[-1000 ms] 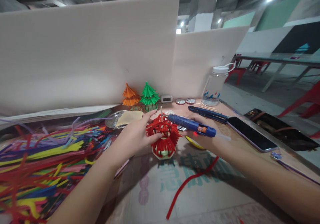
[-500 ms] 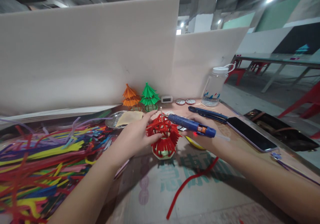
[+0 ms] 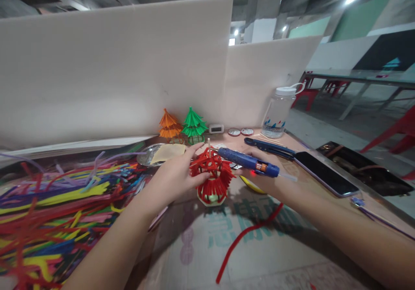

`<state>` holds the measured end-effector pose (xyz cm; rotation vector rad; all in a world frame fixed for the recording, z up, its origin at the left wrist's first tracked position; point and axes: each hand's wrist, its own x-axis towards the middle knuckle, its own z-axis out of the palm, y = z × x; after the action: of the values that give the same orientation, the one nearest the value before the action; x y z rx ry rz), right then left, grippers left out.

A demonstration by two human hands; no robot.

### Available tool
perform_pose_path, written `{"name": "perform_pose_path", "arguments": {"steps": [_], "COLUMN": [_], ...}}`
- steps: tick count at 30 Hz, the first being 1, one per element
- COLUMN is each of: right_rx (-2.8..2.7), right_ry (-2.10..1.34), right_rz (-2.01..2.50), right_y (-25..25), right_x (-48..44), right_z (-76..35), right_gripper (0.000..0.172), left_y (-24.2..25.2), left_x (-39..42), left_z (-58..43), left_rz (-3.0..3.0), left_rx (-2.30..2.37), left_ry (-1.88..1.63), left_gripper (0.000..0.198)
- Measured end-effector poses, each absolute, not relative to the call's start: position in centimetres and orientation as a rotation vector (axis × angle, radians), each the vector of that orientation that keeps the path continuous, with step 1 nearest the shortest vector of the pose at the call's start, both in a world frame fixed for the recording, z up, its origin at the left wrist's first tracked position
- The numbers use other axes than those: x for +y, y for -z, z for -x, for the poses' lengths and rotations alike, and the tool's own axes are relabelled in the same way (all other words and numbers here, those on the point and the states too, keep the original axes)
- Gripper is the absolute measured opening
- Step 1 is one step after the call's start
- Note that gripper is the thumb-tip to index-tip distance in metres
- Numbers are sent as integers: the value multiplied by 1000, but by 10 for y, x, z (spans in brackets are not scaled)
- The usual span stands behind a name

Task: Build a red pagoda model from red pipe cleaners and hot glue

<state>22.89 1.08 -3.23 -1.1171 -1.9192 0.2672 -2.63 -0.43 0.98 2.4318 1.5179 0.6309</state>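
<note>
A small red tiered pagoda model (image 3: 215, 186) stands on a pale base in the middle of the table. My left hand (image 3: 181, 169) is closed round its left side, thumb in front and fingers behind. In my right hand (image 3: 259, 160) is a blue glue gun (image 3: 248, 161), a clear glue stick poking out of its back end. The gun's nozzle points left at the top of the model, beside a short upright pale stick (image 3: 209, 143). A single red pipe cleaner (image 3: 243, 236) lies curved on the table in front.
Many coloured pipe cleaners (image 3: 65, 212) are heaped at left. Behind stand an orange model (image 3: 170, 125) and a green model (image 3: 193, 125). At right are a water bottle (image 3: 275, 113), blue-handled pliers (image 3: 270, 147) and a phone (image 3: 326, 173). White boards (image 3: 113, 74) rise at the back.
</note>
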Motion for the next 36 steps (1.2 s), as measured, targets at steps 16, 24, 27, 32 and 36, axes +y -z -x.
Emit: {"name": "perform_pose_path", "arguments": {"steps": [16,24,27,32,36], "right_rx": [-2045,-2075,-2096,-2147,-2231], "right_ry": [-468,-521,-521,-580,-634], "right_rz": [935,996,1015,1006,1032], "right_y": [-3,1,-6,-12,-4], "right_x": [5,8,5,5,9], "right_z": [-242,-252,-246,-244,-250], "right_gripper": [26,28,33,35,39], "left_y": [-7,-7,-8,-7,-8], "left_x": [5,5,4,7,6], "left_z": [39,41,40,41,41], "left_rz": [-2406,-2437,-2445,-2439,-2442], "left_rx": [1494,1522,1542,1538,1526], "left_ry": [-696,-730,-711,-711,-708], "left_gripper": [73,74,74,73,74]}}
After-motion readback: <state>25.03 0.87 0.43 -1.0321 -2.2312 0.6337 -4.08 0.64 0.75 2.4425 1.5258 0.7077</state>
